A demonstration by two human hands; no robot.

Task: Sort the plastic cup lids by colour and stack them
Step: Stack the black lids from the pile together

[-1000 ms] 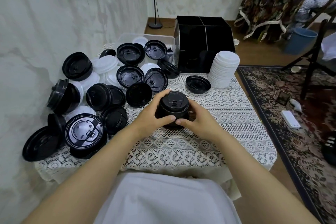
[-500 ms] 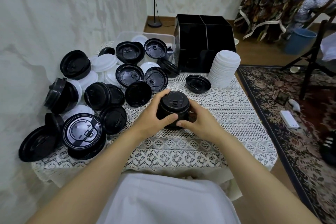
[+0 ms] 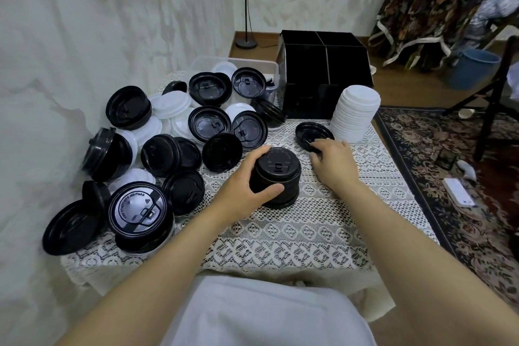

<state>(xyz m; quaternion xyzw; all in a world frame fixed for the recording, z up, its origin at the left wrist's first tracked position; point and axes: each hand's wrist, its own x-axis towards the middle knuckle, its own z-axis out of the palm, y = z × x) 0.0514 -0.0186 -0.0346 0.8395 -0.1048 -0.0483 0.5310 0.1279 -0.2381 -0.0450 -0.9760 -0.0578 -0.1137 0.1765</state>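
The short stack of black lids [image 3: 278, 174] stands on the lace tablecloth [image 3: 303, 236] near the middle of the table, top lid facing up with its sip tab showing. The left hand [image 3: 240, 187] grips this stack from its left side, thumb across the near wall and fingers curled round the far side.

Just beyond it to the right lies a single black lid [image 3: 314, 133], flat on the cloth. The right hand [image 3: 334, 163] reaches to it, with fingertips on its near rim (whether they pinch the rim or only touch it I cannot tell).

Touching or just beside that lid, further right, stands a tall stack of white lids [image 3: 355, 112], at the table's right edge. Behind both sits a black divided organiser box [image 3: 323, 76], and left of it a clear plastic tub [image 3: 262, 66] with lids in it.

The left half of the table carries a loose heap of black and white lids [image 3: 168, 132], some nested, some tilted on edge against the wall.

On the floor to the right are a patterned rug [image 3: 449, 166] and a blue bucket [image 3: 474, 67].
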